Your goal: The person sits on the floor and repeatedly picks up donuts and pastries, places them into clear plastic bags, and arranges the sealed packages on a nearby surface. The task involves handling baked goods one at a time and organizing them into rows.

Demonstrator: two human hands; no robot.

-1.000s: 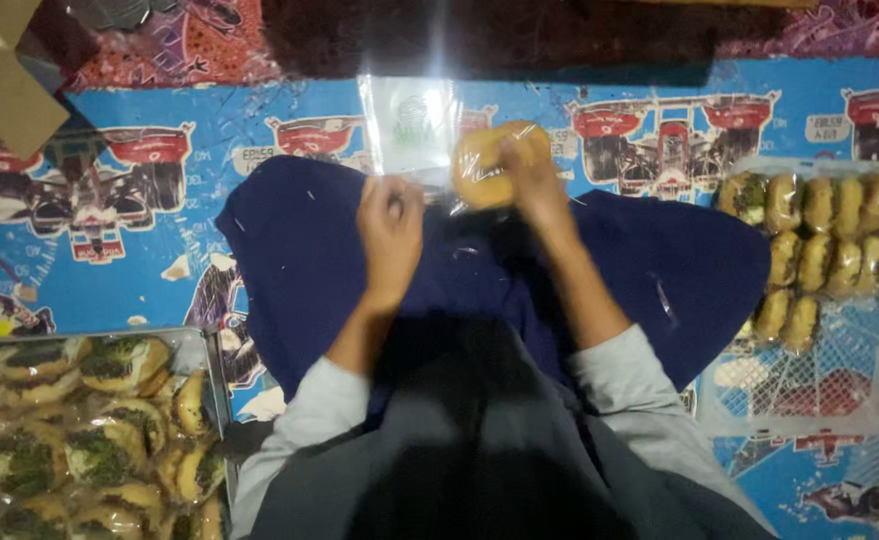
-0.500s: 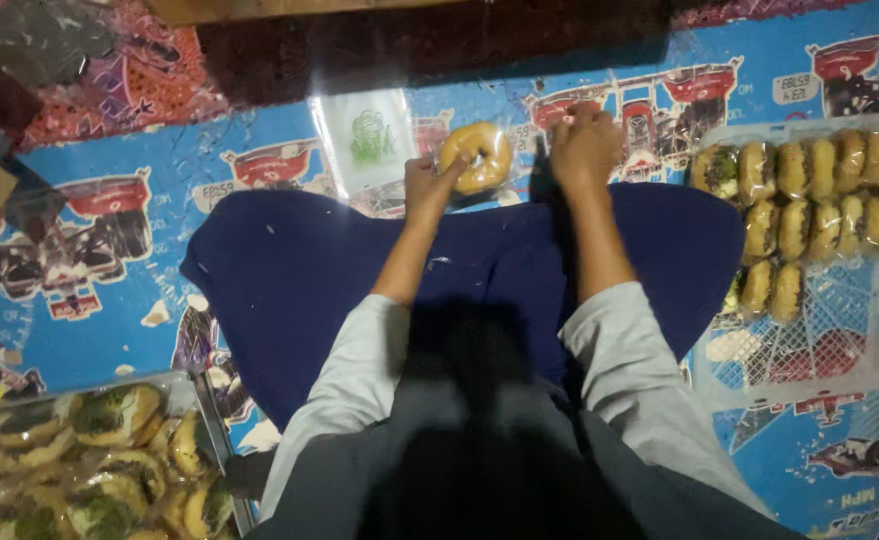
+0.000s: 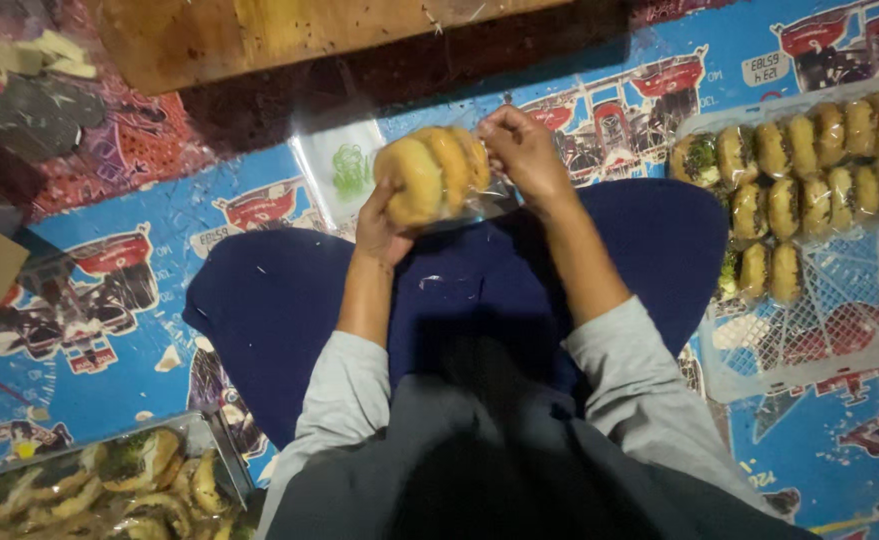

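above the lap, the left hand (image 3: 384,225) has its fingers wrapped around the golden bun (image 3: 431,172) in a clear plastic bag (image 3: 489,195), while the right hand (image 3: 522,150) has its fingers pinched on the bag's top, near a white tray (image 3: 809,350) of buns.

Wooden board (image 3: 289,35), patterned blue mat (image 3: 109,300), white crate (image 3: 819,330) of wrapped buns (image 3: 809,170), metal tray (image 3: 214,450).

Both arms reach forward, left hand (image 3: 384,225) cupped, right hand (image 3: 521,150) pinching.
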